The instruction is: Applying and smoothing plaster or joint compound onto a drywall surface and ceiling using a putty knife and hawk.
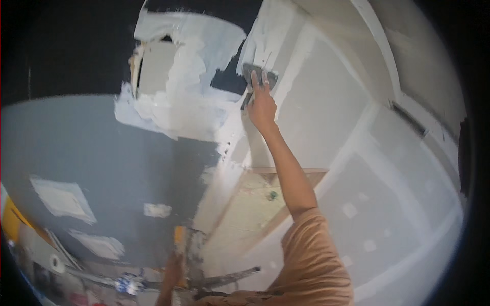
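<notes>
Holder, smeared grey, inside blurred

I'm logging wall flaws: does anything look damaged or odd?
Yes: left of the knife, the pale patch has a ragged left edge with a dark gap, while its right edge is smeared over with white compound.

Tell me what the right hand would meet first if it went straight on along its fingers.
The blade of the putty knife, which the fingers of the right hand lie against. Past it, the white-coated wall strip looks next in line, though depth there is hard to judge.
</notes>
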The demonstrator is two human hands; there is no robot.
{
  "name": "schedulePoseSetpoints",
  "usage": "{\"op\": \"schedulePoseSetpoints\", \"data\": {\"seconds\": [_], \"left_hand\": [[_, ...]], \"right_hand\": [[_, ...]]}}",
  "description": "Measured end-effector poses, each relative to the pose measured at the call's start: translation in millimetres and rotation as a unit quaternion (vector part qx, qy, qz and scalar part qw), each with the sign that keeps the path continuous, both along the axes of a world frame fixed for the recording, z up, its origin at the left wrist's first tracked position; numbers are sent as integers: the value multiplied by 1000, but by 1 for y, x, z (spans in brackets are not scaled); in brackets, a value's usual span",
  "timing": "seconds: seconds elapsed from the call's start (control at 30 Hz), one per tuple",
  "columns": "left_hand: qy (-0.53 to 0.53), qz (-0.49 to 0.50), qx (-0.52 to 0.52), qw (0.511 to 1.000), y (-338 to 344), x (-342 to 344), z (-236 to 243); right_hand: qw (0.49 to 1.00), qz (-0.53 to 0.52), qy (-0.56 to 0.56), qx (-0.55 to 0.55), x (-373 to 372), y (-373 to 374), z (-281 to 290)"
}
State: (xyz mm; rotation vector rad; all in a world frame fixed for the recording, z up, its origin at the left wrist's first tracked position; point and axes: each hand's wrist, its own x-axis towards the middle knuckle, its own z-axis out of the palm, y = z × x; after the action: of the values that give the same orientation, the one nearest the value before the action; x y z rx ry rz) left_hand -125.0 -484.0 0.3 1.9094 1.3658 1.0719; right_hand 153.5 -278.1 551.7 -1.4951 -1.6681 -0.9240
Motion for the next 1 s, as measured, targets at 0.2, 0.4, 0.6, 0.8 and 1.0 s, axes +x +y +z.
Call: {"op": "schedulePoseSetpoints", "data": {"seconds": [0.2, 0.4, 0.6, 0.8, 1.0], "left_hand": [[-84, 8, -150, 985, -12, -21, 59], [-104, 80, -107, 986, -20, -52, 59], [-165, 132, -104, 972, -36, -74, 44], [-129, 108, -98, 981, -35, -77, 35], [-156, 102, -237, 953, -27, -81, 37]], "right_hand": [[988, 55, 9, 147, 20, -29, 101], [985, 49, 46, 158, 11, 19, 250], [979, 36, 79, 183, -7, 37, 271], [978, -7, 26, 208, 9, 54, 287], [996, 49, 54, 56, 3, 28, 229]]}}
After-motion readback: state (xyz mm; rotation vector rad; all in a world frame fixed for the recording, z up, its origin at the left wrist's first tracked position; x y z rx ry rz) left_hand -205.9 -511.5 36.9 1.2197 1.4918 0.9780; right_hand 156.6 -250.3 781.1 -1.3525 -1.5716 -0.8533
